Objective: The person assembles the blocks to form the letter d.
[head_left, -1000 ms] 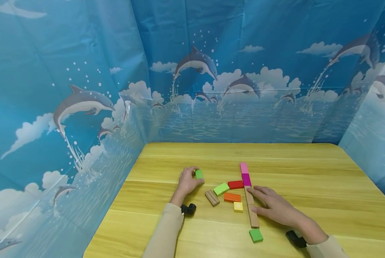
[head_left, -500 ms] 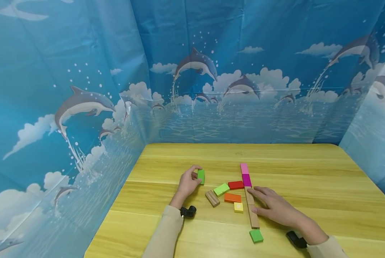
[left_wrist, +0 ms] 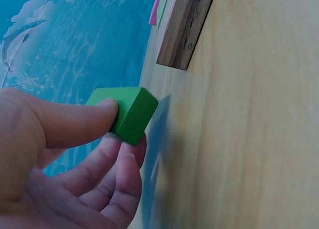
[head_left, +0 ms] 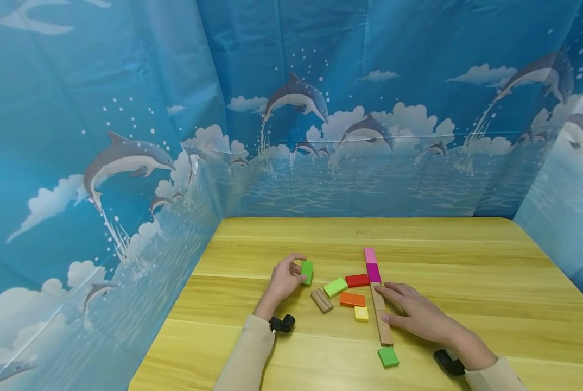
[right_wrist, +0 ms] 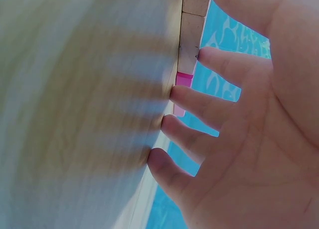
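On the left of the table, my left hand [head_left: 283, 281] pinches a green block [head_left: 307, 272] between thumb and fingers; in the left wrist view the green block [left_wrist: 127, 112] appears just above its shadow. My right hand [head_left: 420, 315] has its fingers spread, with index finger and thumb touching a row of blocks. That row runs from a pink block [head_left: 369, 255] through a magenta block [head_left: 373, 272] to two plain wooden blocks [head_left: 383, 328]. In the right wrist view the other fingertips [right_wrist: 158, 159] touch the tabletop.
Between the hands lie a brown grooved block [head_left: 322, 300], a light green block [head_left: 335, 287], a red block [head_left: 357, 280], an orange block [head_left: 352, 300] and a small yellow block [head_left: 361, 314]. A green square block [head_left: 388, 357] lies at the row's near end. A dolphin-print curtain [head_left: 350, 179] surrounds the table [head_left: 487, 266].
The green block in my left hand has moved slightly right and nearer to me, with the fingers shifting on it. My right hand and the row have stayed put.
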The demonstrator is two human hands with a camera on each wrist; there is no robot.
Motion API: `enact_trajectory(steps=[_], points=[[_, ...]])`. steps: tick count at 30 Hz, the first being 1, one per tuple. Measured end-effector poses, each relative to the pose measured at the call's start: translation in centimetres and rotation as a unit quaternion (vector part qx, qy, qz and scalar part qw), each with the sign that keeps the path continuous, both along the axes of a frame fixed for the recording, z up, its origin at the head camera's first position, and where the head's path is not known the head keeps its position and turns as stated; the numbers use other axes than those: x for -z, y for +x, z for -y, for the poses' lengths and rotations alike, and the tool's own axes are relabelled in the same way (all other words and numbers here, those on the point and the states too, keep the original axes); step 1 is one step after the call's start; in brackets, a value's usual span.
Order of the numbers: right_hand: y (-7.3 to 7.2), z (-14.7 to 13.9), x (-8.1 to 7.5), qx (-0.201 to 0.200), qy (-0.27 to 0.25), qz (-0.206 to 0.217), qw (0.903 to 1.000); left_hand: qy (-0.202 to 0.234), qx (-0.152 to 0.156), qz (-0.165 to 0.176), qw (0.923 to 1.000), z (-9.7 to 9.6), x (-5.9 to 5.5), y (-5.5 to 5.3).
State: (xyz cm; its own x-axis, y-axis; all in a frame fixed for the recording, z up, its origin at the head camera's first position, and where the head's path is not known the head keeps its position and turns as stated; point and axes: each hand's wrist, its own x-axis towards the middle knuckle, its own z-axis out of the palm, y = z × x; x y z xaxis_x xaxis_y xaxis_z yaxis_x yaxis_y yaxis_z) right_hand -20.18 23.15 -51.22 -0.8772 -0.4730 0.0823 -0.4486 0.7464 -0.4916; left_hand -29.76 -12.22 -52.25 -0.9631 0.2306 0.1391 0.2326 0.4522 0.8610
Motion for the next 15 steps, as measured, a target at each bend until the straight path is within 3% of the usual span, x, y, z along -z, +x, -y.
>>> enact_trajectory(steps=[15], points=[[-0.2, -0.1, 0.3, 0.005, 0.005, 0.007, 1.0, -0.042, 0.051, 0.029, 0.9974, 0.4, -0.2, 1.4]])
